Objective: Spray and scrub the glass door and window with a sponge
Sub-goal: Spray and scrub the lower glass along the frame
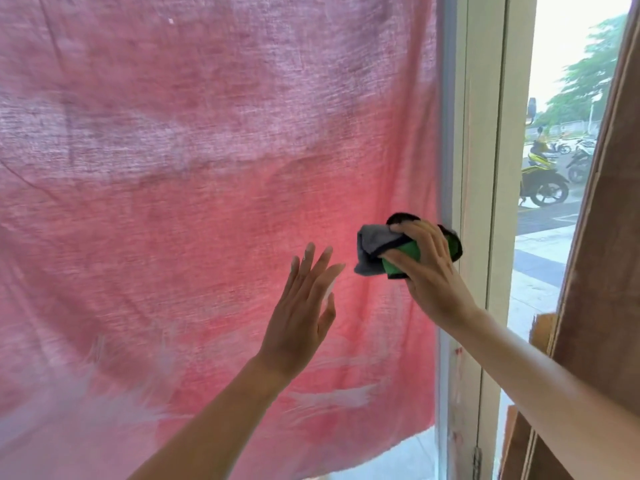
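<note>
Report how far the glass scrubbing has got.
Done: white smears low on the glass suggest that part has been wetted or wiped. In hand: the right hand presses a sponge and cloth to the pane beside the frame; the left hand is open, fingers spread. Left: the upper glass shows no smears. No sprayer is in view.

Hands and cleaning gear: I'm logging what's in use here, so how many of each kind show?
Hands: 2, the left hand open and the right hand gripping.
Sponges: 1, green sponge.
Cloths: 1, grey cloth, in the same hand.
Spray bottles: 0 in view.
Total: 4.
</note>
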Action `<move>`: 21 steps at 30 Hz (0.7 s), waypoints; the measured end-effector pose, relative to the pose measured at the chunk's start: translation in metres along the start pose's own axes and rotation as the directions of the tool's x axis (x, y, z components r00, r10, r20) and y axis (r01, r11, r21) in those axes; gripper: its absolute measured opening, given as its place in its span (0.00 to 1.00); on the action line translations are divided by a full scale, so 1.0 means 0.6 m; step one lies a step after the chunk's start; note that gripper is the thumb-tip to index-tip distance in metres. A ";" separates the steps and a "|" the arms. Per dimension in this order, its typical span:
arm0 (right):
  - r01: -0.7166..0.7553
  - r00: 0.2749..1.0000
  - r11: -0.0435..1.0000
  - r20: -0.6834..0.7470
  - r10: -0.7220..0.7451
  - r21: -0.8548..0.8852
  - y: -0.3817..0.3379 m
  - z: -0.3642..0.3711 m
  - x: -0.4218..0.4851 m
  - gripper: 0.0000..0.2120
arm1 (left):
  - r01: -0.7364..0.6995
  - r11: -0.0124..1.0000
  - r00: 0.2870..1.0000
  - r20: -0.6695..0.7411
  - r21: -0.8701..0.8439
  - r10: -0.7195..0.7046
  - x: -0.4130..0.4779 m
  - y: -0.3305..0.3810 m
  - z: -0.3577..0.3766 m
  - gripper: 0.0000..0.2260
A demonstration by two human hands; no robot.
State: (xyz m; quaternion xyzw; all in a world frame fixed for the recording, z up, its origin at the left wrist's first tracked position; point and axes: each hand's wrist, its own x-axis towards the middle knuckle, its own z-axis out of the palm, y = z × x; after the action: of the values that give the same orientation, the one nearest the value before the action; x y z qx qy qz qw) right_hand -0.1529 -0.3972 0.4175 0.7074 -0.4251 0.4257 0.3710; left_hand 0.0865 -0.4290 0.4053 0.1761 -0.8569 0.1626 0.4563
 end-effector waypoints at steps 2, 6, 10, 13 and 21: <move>-0.010 0.999 1.000 0.037 0.010 -0.004 -0.005 0.010 -0.045 0.08 | 0.006 1.000 1.000 0.008 -0.006 -0.006 -0.006 0.004 0.008 0.24; 0.020 0.990 0.999 0.141 -0.016 -0.032 -0.016 0.025 -0.133 0.24 | 0.005 1.000 1.000 0.026 -0.001 -0.005 -0.014 0.009 0.016 0.24; 0.065 0.968 0.996 0.247 -0.047 -0.063 -0.022 0.027 -0.176 0.30 | 0.010 1.000 0.999 0.041 0.001 -0.010 -0.018 0.009 0.016 0.24; 0.075 0.965 0.995 0.256 -0.056 -0.064 -0.022 0.019 -0.168 0.30 | 0.006 1.000 0.999 0.045 0.009 -0.006 -0.020 0.008 0.015 0.23; -0.032 0.999 0.999 -0.008 0.032 -0.035 0.007 -0.014 -0.009 0.10 | -0.024 1.000 0.999 0.042 0.015 0.023 -0.028 0.000 0.009 0.24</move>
State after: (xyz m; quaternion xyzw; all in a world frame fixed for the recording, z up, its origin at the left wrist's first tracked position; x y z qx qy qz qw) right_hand -0.1609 -0.3894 0.4162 0.6924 -0.4422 0.4267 0.3780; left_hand 0.0914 -0.4286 0.3880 0.1730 -0.8670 0.1708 0.4349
